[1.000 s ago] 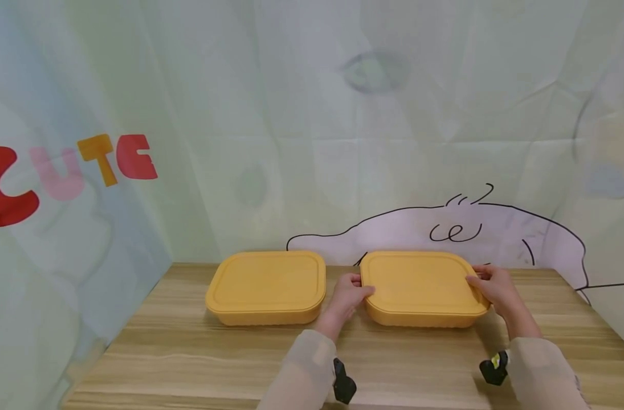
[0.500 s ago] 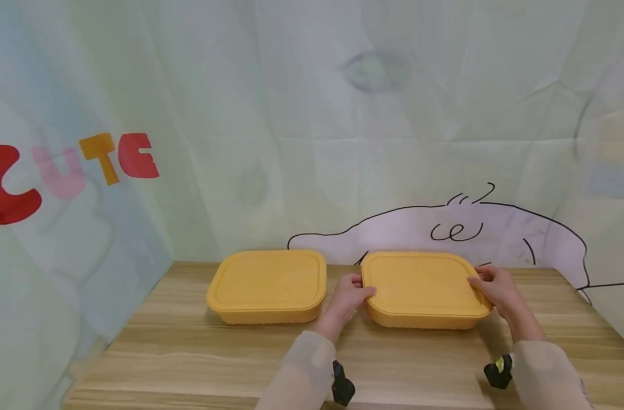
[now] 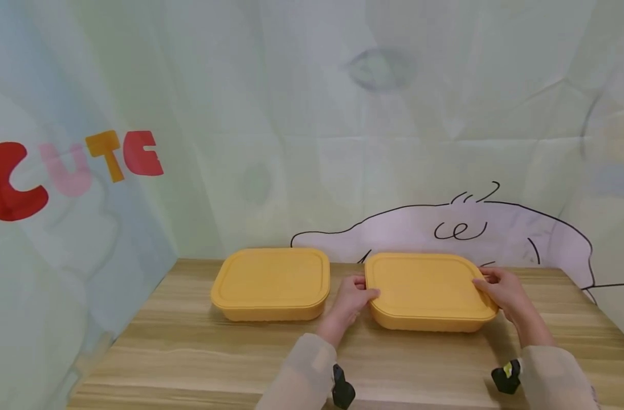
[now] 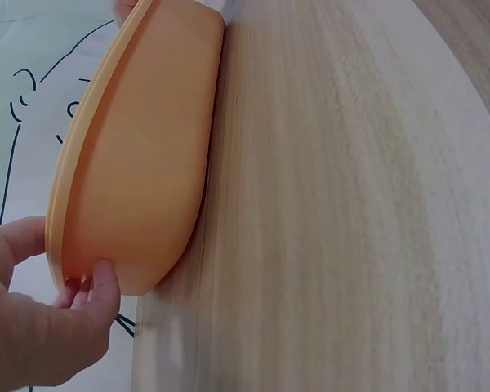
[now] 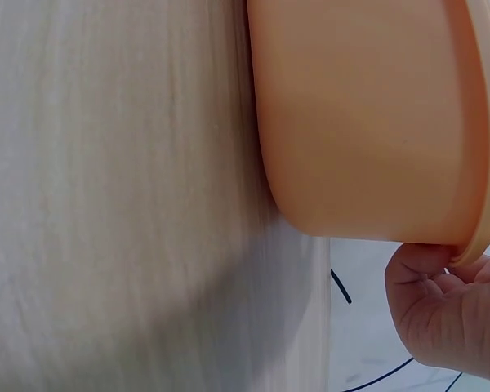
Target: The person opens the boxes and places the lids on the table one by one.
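A yellow lidded food container (image 3: pixel 429 285) stands at the right of the wooden table, with a hand at each of its short ends. My left hand (image 3: pixel 349 299) grips its left end, thumb on top of the lid's edge and fingers below the rim. At the opposite end my right hand (image 3: pixel 502 291) holds the rim in the same way. In the left wrist view the container's long side wall (image 4: pixel 147 147) shows, its base close over the tabletop. The right wrist view has the fingertips (image 5: pixel 420 257) curled under the rim. The lid is on.
A second yellow lidded container (image 3: pixel 270 279) sits to the left on the wooden table (image 3: pixel 229 364), a short gap from my left hand. Behind the table hangs a printed cloth backdrop (image 3: pixel 312 114). Black wrist devices (image 3: pixel 506 377) sit by both sleeves.
The right-hand container and both hands have shifted slightly nearer to me compared with the other container. Both hands keep their grip. The whole head view has drifted a little.
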`<action>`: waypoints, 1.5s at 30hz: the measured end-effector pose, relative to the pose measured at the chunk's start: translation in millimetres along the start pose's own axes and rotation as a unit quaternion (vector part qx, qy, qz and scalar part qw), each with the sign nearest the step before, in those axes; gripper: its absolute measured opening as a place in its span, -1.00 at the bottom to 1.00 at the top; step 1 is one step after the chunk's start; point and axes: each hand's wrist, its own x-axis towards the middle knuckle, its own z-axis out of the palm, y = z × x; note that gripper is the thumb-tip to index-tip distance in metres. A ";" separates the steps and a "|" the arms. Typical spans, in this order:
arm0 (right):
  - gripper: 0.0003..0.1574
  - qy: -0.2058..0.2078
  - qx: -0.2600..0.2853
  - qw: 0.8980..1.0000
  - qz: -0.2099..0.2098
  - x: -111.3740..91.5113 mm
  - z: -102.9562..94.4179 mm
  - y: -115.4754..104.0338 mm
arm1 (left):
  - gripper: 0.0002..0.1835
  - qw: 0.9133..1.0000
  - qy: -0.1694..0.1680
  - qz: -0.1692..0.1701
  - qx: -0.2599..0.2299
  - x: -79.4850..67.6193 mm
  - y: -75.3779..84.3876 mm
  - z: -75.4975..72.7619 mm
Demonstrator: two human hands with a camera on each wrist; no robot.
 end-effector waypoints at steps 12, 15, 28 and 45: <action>-0.38 0.000 -0.005 1.000 -0.003 -6.6 -3.4 -2.1 | -0.63 1.000 -0.003 -0.019 -0.006 -8.6 6.2 -0.6; -0.40 0.000 -0.007 1.000 -0.008 -8.1 -2.9 -1.4 | -0.62 1.000 -0.005 -0.023 -0.010 -10.1 5.6 -2.1; -0.41 -0.004 -0.024 1.000 -0.017 -14.3 -1.3 1.2 | -0.62 0.998 -0.012 -0.042 -0.038 -14.1 -0.1 -8.2; -0.38 -0.023 -0.020 0.999 -0.009 -19.3 -5.1 2.7 | -0.56 0.996 -0.022 -0.077 -0.025 -19.4 3.8 -8.5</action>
